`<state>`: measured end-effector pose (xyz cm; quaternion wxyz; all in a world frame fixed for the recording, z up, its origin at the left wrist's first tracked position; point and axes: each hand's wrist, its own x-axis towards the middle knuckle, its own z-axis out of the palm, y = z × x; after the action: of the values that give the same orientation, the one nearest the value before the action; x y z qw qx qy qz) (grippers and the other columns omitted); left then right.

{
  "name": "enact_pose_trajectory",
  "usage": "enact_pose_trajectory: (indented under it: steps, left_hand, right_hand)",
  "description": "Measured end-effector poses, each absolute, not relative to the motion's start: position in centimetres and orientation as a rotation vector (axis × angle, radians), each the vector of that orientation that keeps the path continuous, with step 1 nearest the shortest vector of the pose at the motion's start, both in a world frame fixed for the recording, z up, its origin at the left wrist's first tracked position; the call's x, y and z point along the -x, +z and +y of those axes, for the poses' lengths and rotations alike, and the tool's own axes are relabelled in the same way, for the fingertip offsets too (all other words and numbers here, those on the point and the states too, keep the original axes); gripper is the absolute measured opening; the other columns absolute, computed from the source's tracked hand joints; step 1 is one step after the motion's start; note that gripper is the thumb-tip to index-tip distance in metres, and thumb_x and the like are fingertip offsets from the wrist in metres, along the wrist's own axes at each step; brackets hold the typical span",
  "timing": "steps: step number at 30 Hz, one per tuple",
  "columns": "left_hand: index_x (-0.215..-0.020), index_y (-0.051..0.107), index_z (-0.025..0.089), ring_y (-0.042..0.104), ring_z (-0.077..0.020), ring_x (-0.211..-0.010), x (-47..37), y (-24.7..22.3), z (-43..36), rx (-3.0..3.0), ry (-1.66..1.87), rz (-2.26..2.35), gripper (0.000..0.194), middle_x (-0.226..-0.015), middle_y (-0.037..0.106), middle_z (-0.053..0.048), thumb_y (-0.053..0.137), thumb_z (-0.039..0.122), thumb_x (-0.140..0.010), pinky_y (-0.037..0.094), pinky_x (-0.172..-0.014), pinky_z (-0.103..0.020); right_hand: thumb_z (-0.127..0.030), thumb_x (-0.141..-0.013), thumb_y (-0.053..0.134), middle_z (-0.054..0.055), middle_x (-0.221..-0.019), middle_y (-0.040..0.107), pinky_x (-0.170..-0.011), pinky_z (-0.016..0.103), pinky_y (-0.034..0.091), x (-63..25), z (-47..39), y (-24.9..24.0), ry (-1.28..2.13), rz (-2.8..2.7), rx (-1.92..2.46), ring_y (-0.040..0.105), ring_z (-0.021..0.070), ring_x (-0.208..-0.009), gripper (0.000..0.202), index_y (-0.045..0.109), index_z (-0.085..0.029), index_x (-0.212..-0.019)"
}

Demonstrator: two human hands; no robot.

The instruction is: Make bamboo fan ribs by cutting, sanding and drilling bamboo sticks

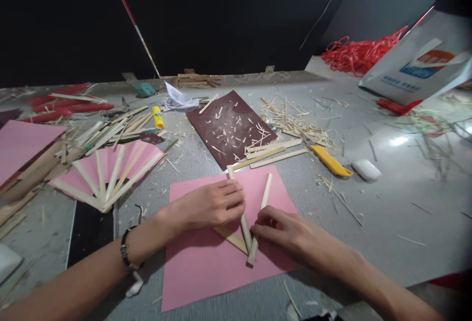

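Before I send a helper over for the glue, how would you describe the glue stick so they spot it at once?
Start at the dark maroon board in the middle of the grey table. Look left of it, past the crumpled white paper, to the pile of bamboo slats. The glue stick lies at the pile's right edge, the only short yellow tube there.

Left hand (pixel 212 205) flat, right hand (pixel 282 230) pinching

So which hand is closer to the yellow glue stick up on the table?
Left. The left hand lies flat on the pink paper, below and a little right of the yellow glue stick. The right hand sits farther right, pinching the bamboo sticks.
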<state>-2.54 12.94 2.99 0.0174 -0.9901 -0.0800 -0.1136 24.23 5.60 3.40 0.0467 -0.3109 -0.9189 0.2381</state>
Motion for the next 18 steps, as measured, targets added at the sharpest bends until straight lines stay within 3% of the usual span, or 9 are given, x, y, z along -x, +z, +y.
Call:
enact_pose_trajectory:
  steps: [4, 9, 18]
  left_hand:
    - [-0.116, 0.065, 0.011, 0.058, -0.027, -0.124, 3.1, 2.9, 12.1, 3.109, -0.434, -0.328, 0.021, -0.121, 0.067, -0.016, 0.048, 0.01, -0.104, 0.048, -0.109, -0.044]
    - [-0.106, 0.067, 0.014, 0.062, -0.021, -0.095, 4.1, 3.0, 8.8, 3.184, -0.48, -0.51, 0.015, -0.1, 0.068, -0.009, 0.051, 0.012, -0.104, 0.054, -0.087, -0.038]
    - [-0.101, 0.066, 0.008, 0.058, -0.0216, -0.091, 4.8, 2.7, 6.4, 3.263, -0.572, -0.638, 0.015, -0.094, 0.065, -0.009, 0.051, 0.006, -0.102, 0.05, -0.084, -0.04]
  right_hand:
    - [-0.007, -0.101, 0.052, 0.013, -0.117, 0.061, -0.083, 0.035, 0.058, -24.3, 5.7, 3.3, 0.733, -2.812, 0.966, 0.066, 0.0216, -0.094, 0.035, 0.063, -0.018, -0.132]
    - [-0.011, -0.102, 0.052, 0.012, -0.117, 0.062, -0.083, 0.034, 0.058, -24.6, 5.8, 3.3, 0.711, -2.777, 0.962, 0.065, 0.0209, -0.094, 0.034, 0.063, -0.02, -0.133]
    - [-0.008, -0.101, 0.055, 0.011, -0.116, 0.06, -0.082, 0.037, 0.058, -24.4, 5.6, 3.3, 0.641, -2.826, 0.985, 0.065, 0.0219, -0.096, 0.03, 0.063, -0.018, -0.128]
